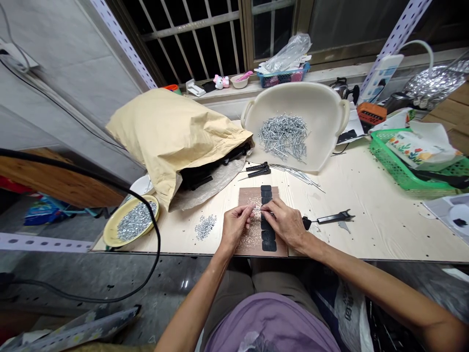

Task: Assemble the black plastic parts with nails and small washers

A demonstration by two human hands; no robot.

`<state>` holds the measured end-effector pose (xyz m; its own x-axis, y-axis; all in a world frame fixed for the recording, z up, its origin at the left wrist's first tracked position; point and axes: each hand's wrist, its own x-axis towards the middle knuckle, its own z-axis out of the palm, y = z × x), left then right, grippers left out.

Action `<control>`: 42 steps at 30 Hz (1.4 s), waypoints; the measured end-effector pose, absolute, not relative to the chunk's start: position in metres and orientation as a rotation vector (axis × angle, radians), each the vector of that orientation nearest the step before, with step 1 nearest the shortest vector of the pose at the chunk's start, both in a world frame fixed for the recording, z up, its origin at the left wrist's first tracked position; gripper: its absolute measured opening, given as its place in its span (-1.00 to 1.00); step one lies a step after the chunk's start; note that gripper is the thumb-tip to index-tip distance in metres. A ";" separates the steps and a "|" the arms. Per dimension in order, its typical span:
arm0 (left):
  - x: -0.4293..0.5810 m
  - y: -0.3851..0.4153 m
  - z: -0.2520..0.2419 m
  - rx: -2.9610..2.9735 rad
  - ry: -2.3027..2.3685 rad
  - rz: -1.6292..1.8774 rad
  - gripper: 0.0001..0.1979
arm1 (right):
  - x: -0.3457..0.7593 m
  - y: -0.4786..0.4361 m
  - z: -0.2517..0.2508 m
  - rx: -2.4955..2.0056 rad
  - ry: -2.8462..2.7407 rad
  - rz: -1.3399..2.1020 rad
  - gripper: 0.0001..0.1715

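My left hand point(236, 222) and my right hand point(284, 221) meet over a brown board point(247, 195) at the table's front edge. Between their pinched fingertips runs a thin metal rod point(258, 209), held from both sides. Beneath my right hand lies a row of black rounded pads point(268, 234) on the board, partly covered by the fingers. Pale crumbs are scattered on the board to the left of the pads. A small pile of metal bits point(205, 227) lies left of my left hand. A black forked tool point(335, 217) rests right of my right hand.
A tan sack point(172, 132) with black parts stands at the back left. Behind the board are a white basin point(322, 117) of metal pins point(284, 134), loose rods point(298, 176) and black parts point(258, 169). A yellow bowl point(110, 230) sits left, a green basket point(388, 166) right.
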<state>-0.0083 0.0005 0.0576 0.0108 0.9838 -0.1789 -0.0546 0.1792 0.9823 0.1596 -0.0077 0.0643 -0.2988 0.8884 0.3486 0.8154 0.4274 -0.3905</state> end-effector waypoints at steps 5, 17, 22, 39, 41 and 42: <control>-0.009 0.000 0.053 1.041 1.240 1.090 -0.63 | 0.159 -0.007 0.065 -1.449 -2.200 0.168 -0.77; -0.013 0.005 0.057 1.086 1.287 1.014 -0.62 | 0.162 -0.004 0.059 -1.360 -2.222 0.347 -0.73; -0.013 0.004 0.058 1.098 1.306 1.001 -0.61 | 0.161 -0.003 0.061 -1.393 -2.266 0.284 -0.66; -0.010 0.005 0.059 1.145 1.316 0.979 -0.62 | 0.163 -0.003 0.065 -1.296 -2.317 -0.189 -0.70; -0.010 0.004 0.062 1.207 1.348 0.973 -0.62 | 0.165 -0.003 0.068 -1.359 -2.330 -0.096 -0.67; -0.010 0.004 0.064 1.241 1.363 0.972 -0.62 | 0.166 -0.003 0.070 -1.394 -2.325 -0.006 -0.66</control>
<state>-0.0100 0.0042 0.0637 0.0380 0.9871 -0.1558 0.1740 0.1470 0.9737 0.1659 -0.0030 0.0702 -0.4041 0.8409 0.3601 0.8427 0.4953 -0.2111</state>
